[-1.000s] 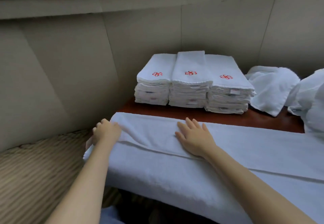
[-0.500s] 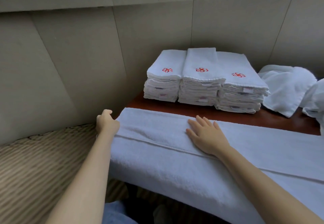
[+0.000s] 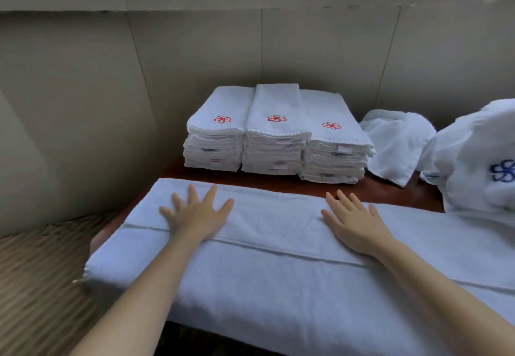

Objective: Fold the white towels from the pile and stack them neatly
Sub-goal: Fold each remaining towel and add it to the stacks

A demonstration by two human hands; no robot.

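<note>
Both hands lie flat on the long folded towel (image 3: 278, 244), fingers straight and released, grasping nothing: left hand (image 3: 199, 214) near the towel's left end, right hand (image 3: 355, 223) toward mid-length. The towel's near portion overhangs the desk (image 3: 390, 191) edge, below the palms. Risk: uneven smoothing pressure skews the fold seam or drags the overhang downward. The folded stacks (image 3: 274, 132) stand beyond the fingertips.

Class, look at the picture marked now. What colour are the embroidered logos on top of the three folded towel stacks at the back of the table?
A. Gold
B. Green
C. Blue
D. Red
D: each of the three folded towel stacks carries a red pinwheel logo on its top towel; the only blue logo sits on the unfolded pile at the right.
</note>
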